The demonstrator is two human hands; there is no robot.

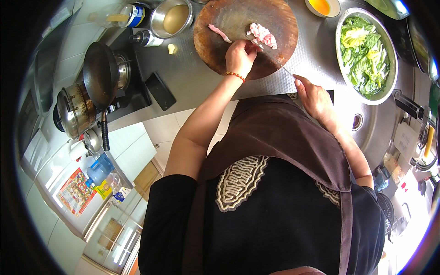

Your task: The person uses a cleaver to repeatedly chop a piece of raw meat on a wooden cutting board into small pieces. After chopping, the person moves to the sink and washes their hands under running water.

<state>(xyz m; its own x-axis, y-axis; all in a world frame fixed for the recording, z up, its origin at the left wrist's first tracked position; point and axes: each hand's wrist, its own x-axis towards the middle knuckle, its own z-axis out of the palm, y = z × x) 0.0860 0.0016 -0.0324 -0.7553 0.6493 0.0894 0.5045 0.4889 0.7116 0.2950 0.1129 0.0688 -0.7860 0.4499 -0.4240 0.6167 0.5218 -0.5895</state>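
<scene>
A round wooden chopping board (230,15) lies on the metal counter before me. My right hand (314,98) grips the handle of a kitchen knife (275,62), whose thin blade reaches left across the board. With bent fingers, my left hand (242,56) presses a piece of raw meat (259,48) beside the blade; most of that piece is hidden under the fingers. Just beyond the blade sits a small heap of diced raw meat (263,34). One uncut strip of meat (220,33) rests on the board, left of the heap.
To the right stands a metal basin of cut leafy greens (366,58) by the sink (373,127). A bowl of orange liquid (321,7) is at the back. Leftward are a metal bowl (154,20), a peeled clove (171,48), a black phone (160,91) and a wok (99,75) on the stove.
</scene>
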